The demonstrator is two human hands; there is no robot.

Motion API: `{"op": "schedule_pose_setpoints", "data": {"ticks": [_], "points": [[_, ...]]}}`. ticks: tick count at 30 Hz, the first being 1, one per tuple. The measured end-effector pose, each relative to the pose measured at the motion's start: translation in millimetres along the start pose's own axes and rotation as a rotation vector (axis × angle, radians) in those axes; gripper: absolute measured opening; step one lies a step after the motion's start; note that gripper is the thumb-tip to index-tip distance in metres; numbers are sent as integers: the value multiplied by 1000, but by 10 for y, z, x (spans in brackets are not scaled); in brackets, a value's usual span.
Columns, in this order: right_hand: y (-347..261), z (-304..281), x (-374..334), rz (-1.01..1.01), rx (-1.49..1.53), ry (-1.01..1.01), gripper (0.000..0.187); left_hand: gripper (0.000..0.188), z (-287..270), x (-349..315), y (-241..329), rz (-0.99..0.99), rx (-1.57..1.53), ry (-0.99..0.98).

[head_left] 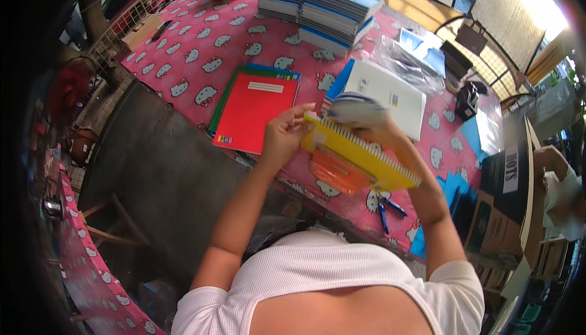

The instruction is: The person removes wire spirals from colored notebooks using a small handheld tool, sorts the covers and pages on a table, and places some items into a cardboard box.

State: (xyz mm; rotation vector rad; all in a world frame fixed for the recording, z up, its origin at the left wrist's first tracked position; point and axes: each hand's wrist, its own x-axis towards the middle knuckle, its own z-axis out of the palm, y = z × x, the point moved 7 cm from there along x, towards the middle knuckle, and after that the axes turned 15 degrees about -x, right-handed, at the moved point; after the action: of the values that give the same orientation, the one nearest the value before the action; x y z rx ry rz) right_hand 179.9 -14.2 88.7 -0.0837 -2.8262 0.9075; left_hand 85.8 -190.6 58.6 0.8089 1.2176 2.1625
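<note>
A yellow spiral notebook (360, 152) is held up slantwise over the table, its coil along the upper edge. My left hand (288, 130) pinches its left end between thumb and fingers. Behind the coil, my right hand (381, 132) is closed on the notebook's blurred, bent-over pages (356, 110); its fingertips are partly hidden. Below the notebook lies an orange plastic item (332, 173), partly covered. Blue-handled pliers (386, 210) rest near the front edge. Left of my hands is a red notebook (256, 109) on top of green and blue ones. A white-covered spiral notebook (390, 94) lies beyond my right hand.
Tall stacks of spiral notebooks (332, 14) stand at the back of the pink patterned tablecloth (201, 60). Clear plastic wrap (406, 60) and a black tool (468, 100) sit at the right. Cardboard boxes (497, 194) flank the table's right side, near blue sheets (455, 188).
</note>
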Motion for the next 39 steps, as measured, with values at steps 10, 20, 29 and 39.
{"op": "schedule_pose_setpoints", "data": {"ticks": [10, 20, 29, 39], "points": [[-59, 103, -38, -30, 63, 39, 48, 39, -32, 5, 65, -201, 40, 138], [1894, -806, -2295, 1211, -787, 781, 56, 16, 118, 104, 44, -164, -331, -226], [732, 623, -2674, 695, -621, 493, 63, 17, 31, 455, -120, -168, -215, -247], [-843, 420, -2382, 744, -220, 484, 41, 16, 781, 295, 219, 118, -51, -349]]}}
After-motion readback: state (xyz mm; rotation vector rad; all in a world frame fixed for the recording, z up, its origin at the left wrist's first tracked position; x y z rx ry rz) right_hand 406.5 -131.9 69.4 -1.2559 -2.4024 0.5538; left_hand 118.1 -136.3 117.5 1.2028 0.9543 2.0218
